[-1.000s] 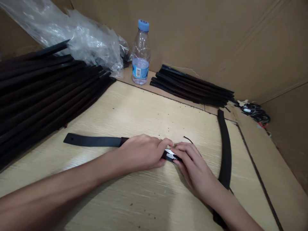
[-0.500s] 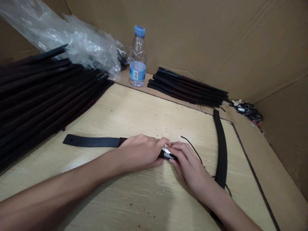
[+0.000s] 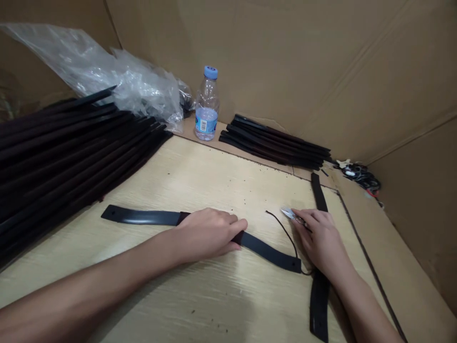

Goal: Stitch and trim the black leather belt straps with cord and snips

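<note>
My left hand (image 3: 210,233) is wrapped round the middle of a flat black strap (image 3: 148,217) that has a hole near each end and a dark brown wrapping at its middle. The strap's right end lies on the board. In my right hand (image 3: 323,238) are small thread snips (image 3: 288,213), their silver blades pointing left and their handles mostly hidden by my fingers. Under my right hand and wrist runs a second black strap (image 3: 319,305). A thin dark cord (image 3: 285,231) curves over the board between the first strap and my right hand.
A large stack of dark straps (image 3: 71,162) fills the left side, with clear plastic bags (image 3: 143,90) behind it. A water bottle (image 3: 207,107) stands at the back beside a smaller strap pile (image 3: 274,143). Tangled cords (image 3: 360,176) lie at the back right. Cardboard walls (image 3: 285,57) enclose the pale board (image 3: 200,181).
My right hand has moved right with the snips, away from the strap and my left hand. The strap's right end has come into view. My left hand keeps its hold; the camera view has shifted slightly.
</note>
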The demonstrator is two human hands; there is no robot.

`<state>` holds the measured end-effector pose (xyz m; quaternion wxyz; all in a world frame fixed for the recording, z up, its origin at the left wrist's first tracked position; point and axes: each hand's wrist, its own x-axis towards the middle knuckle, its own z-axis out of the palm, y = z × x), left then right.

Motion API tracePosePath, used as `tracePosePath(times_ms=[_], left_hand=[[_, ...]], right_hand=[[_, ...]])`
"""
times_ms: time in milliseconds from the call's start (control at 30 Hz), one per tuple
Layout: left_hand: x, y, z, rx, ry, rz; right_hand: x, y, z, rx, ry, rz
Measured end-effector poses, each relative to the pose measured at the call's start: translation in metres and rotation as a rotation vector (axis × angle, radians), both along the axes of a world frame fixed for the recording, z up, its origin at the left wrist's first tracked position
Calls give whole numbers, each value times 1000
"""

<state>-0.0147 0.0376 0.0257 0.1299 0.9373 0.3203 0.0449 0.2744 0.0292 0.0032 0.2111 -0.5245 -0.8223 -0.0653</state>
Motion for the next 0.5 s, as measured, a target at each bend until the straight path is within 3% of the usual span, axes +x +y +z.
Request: tracePosePath(times_ms=[167,333,400,500], left_hand=[[-1,0,-2,69,8,-30],[-3,0,0,46,21,-30],[-4,0,1,38,20,-30],[-5,0,2,23,13,-20]], right_hand=[[6,7,-11,30,-54,-29],[-7,0,1,90,-5,-67],[-20,-10,12,80,80,13],[-45,-28,24,-84,128,284]])
